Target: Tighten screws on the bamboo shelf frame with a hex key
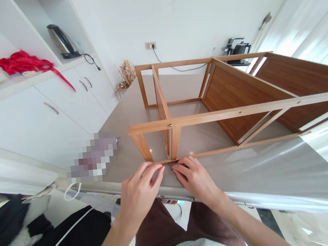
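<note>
A wooden shelf frame (206,115) lies on its side on the grey tabletop (231,163), with panels set across it. At the near lower rail, my right hand (197,179) pinches a small metal screw (170,165) between thumb and fingers, by the joint with the end panel (160,100). My left hand (141,189) is just left of it, thumb and index finger brought together beside the same rail. Anything between those left fingertips is too small to make out. Another screw (170,126) shows in the upper rail above.
A blurred-out packet (94,156) lies at the table's left edge. Dried stalks (126,78) stand at the far left corner. A black appliance (238,50) is behind the frame at right. White cabinets (64,109) flank the table, with a kettle (62,42) and red ribbon (19,62).
</note>
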### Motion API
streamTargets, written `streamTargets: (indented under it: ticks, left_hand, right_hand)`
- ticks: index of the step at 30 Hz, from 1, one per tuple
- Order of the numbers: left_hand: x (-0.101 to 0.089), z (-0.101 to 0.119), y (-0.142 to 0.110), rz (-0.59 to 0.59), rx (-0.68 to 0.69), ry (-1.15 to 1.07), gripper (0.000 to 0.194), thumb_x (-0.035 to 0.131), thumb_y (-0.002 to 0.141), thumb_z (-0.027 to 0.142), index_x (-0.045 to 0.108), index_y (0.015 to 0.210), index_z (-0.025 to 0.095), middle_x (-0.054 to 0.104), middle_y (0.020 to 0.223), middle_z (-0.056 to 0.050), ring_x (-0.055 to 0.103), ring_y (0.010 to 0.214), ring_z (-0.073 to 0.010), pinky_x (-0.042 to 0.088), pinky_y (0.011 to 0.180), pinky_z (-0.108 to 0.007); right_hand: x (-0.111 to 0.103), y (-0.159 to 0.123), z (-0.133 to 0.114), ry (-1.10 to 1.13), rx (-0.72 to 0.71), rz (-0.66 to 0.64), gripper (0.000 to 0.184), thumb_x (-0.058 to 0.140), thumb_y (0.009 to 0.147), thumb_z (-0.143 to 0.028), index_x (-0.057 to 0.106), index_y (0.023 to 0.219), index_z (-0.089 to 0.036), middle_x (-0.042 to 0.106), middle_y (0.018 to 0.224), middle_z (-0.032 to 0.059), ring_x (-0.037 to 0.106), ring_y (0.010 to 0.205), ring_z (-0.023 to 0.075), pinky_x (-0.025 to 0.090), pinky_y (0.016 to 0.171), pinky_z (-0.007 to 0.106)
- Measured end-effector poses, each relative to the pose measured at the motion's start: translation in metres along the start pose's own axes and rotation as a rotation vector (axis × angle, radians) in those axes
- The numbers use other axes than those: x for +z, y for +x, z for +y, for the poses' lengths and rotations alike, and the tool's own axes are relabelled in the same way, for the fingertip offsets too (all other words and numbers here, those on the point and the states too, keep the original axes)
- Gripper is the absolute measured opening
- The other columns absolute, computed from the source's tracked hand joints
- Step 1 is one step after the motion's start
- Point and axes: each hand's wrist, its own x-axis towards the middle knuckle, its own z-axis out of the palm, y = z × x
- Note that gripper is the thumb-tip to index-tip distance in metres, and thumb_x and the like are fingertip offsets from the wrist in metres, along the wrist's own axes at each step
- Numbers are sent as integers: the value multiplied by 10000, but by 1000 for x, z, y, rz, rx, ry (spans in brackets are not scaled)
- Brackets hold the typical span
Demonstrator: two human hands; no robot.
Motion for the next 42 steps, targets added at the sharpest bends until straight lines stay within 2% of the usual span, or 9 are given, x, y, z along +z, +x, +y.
streamTargets:
  ticks: [3,8,18,24,29,33,37,39,42]
  left_hand:
    - [-5,-15,1,80,-180,-133,177,724,884,339,613,974,236,654,875,10,616,714,-130,493,716,-262]
    - [17,-40,6,-120,-450,-555,454,750,834,444,521,1161,228,674,1124,-57,670,1038,-214,540,941,-375]
    - [27,-56,21,-377,-299,-708,518,779,798,382,580,1257,251,629,1332,-79,589,1263,-274,451,1106,-441]
    - [36,-57,34,-436,-253,-762,554,797,779,326,586,1285,242,660,1283,-81,616,1199,-262,444,1105,-446]
    - [35,-61,35,-455,-245,-850,565,746,844,417,545,1335,225,627,1346,-121,623,1203,-263,496,1055,-427]
    - [9,-72,48,-312,-222,-1048,749,719,797,651,522,1366,207,569,1415,-182,552,1308,-333,458,1105,-481]
    - [-52,-71,94,-63,-104,-1116,803,509,814,824,555,1377,254,525,1478,-145,510,1354,-351,431,1132,-513]
    - [-86,-60,126,-150,7,-1026,617,533,881,723,651,1276,264,599,1398,-125,512,1361,-338,444,1127,-496]
    - [-118,-34,168,-520,200,-717,572,712,811,623,679,1279,297,575,1450,-87,457,1426,-327,349,1206,-462]
  right_hand:
    - [1,-1,0,-4,-1,5,170,545,999,-174,714,997,-186,653,922,71,591,904,213,498,855,373]
    - [0,-2,1,4,-1,-5,145,569,983,-156,706,1005,-196,658,952,66,583,906,216,494,865,382]
    - [-3,0,-2,-55,-23,-10,147,544,990,-149,683,995,-197,654,940,64,582,888,212,511,841,365]
    - [-3,-1,-5,-40,-3,12,146,550,987,-158,687,995,-210,630,940,70,584,880,213,513,824,371]
    - [-2,-1,-7,-101,40,82,139,584,965,-167,702,985,-238,597,1219,110,570,1089,268,511,891,432]
    - [0,1,-6,-107,-26,78,143,560,973,-131,675,983,-216,584,1363,93,500,1312,286,464,1043,494]
    - [1,2,-3,-53,-26,57,147,549,979,-123,660,998,-218,649,1286,72,552,1282,250,427,1107,522]
    - [1,2,-1,-29,-25,44,142,554,978,-126,655,1004,-223,664,1258,65,556,1284,242,415,1122,525]
    - [-2,4,0,-6,-28,19,132,554,981,-130,643,1006,-225,677,1227,54,556,1286,230,397,1142,520]
